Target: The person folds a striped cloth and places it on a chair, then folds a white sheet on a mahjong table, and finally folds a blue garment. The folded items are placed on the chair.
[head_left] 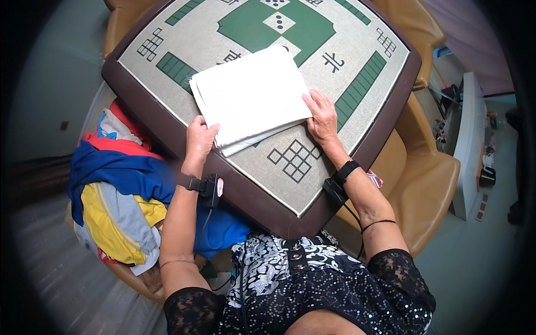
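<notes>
A folded white cloth [251, 92] lies in several layers on the mahjong table [245, 201], over its near part. My left hand [200, 137] grips the cloth's near left corner, thumb on top and fingers curled at the edge. At the right edge, my right hand [322, 117] holds the other near corner, its thumb and fingers pressed on the fabric. Fingers under the cloth are hidden. A lower layer sticks out a little along the near side, and loose threads show at the far left corner.
Left of the table, a heap of red, blue, yellow and grey clothes [120, 187] is piled on a chair. Tan chairs [421, 178] stand at the right and beyond the table's far corners. A white shelf unit [469, 145] stands farther right. Each wrist wears a strapped device with a cable.
</notes>
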